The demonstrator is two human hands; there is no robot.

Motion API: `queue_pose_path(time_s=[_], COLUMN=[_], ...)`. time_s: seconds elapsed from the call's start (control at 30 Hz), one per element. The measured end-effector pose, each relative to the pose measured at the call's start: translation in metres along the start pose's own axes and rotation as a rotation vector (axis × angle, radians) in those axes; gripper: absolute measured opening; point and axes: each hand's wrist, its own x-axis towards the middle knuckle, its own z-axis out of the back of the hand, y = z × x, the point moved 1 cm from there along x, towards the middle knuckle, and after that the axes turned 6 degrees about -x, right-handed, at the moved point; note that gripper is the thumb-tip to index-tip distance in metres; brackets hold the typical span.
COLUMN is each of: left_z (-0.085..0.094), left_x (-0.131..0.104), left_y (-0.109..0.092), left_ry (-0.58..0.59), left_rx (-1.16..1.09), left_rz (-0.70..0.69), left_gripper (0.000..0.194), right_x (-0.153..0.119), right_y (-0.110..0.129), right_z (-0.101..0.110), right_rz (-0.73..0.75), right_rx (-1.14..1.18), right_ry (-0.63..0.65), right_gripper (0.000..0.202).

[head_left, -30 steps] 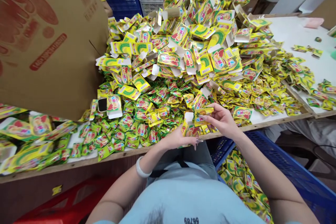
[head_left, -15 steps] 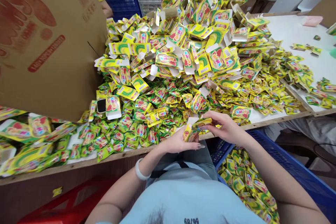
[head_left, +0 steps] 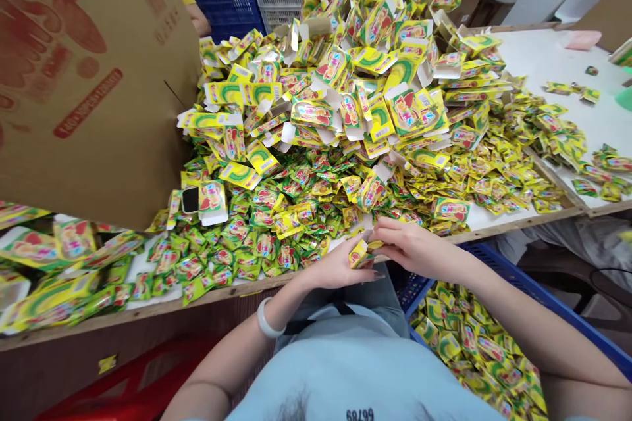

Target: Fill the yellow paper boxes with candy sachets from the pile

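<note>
From my remote seat I see both hands close together just over the front edge of the table [head_left: 536, 56], right of the middle of the view. The left hand [head_left: 328, 271] grasps a small printed box [head_left: 357, 255], fingers wrapped about it, its white flap raised. The right hand [head_left: 412, 245] pinches something yellow [head_left: 376, 245] at the box's open end; the fingers cover most of it, so I cannot tell how far inside it reaches.

Green packets [head_left: 241, 243] lie along the front edge to the left of the hands, and yellow packets [head_left: 503, 168] spread toward the right corner. Behind them a high heap of boxes [head_left: 336, 69], many with flaps open, blocks much of my view of the far edge. A large brown carton [head_left: 113, 158] stands across the left part of the table and hides what is behind it; a co-worker's arm [head_left: 197, 18] shows past its edge. Near the carton's lower right corner, a dark-faced object [head_left: 190, 200] sits beside an upright box [head_left: 212, 202]. More boxes [head_left: 54, 270] crowd the left front corner. Below the front edge, a blue crate [head_left: 548, 309] full of packets stands near the right forearm, and something red [head_left: 133, 378] lies low on the left.
</note>
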Motion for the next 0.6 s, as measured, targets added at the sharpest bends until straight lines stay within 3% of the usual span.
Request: queue_pose_path(time_s=[0.1, 0.17, 0.23, 0.3, 0.43, 0.53, 0.6], left_z=[0.001, 0.001, 0.0, -0.003, -0.015, -0.028, -0.032], left_x=[-0.001, -0.002, -0.003, -0.003, -0.002, 0.0, 0.003], left_y=[-0.003, -0.003, -0.001, 0.006, 0.025, 0.032, 0.03], left_ry=[0.107, 0.159, 0.189, 0.2, 0.147, 0.137, 0.118], left_rx=[-0.051, -0.074, -0.123, -0.185, -0.174, -0.108, -0.02], left_rz=[0.042, 0.068, 0.088, 0.103, 0.088, 0.102, 0.067], left_gripper=[0.039, 0.041, 0.044, 0.047, 0.06, 0.076, 0.083], right_x=[-0.003, -0.005, -0.009, -0.015, -0.031, -0.045, -0.063], right_y=[-0.003, -0.004, -0.006, -0.009, -0.015, -0.019, -0.027], right_z=[0.001, -0.001, -0.005, -0.009, -0.032, -0.048, -0.038], right_rz=[-0.097, -0.066, 0.001, 0.0, -0.198, -0.304, -0.325], right_rx=[0.124, 0.151, 0.147, 0.227, 0.559, 0.599, 0.49], right_ry=[-0.072, -0.096, -0.078, 0.013, 0.236, 0.115, -0.077], right_gripper=[0.015, 0.011, 0.021, 0.026, 0.03, 0.026, 0.024])
